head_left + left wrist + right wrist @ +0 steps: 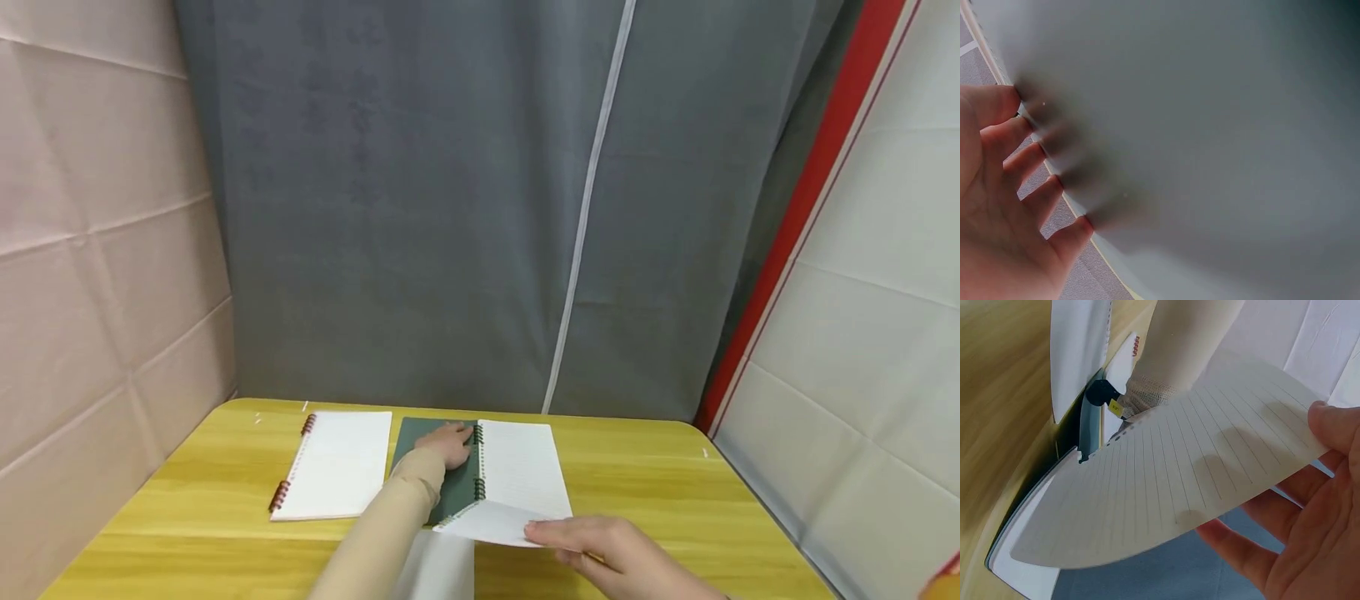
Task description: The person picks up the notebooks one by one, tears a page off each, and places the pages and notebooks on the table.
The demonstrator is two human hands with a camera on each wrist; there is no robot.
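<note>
Two notebooks on my bench (660, 492), lower centre: left hand (448, 443) flat on green notebook (438, 475); right hand (600, 552) pinches its curling lined page (491, 523). Page-turn midway, I judge; next needs laying flat.

Two notebooks lie side by side on the desk (660, 492), near its far edge before the curtain (420, 208). The closed notebook (337, 464) is on the left; the open notebook (517, 467) is just to its right. The left hand (448, 444) rests on the open notebook's left cover, beside the spiral. The right hand (600, 546), nearer the person, holds a loose sheet (491, 523) over that notebook's near corner.
</note>
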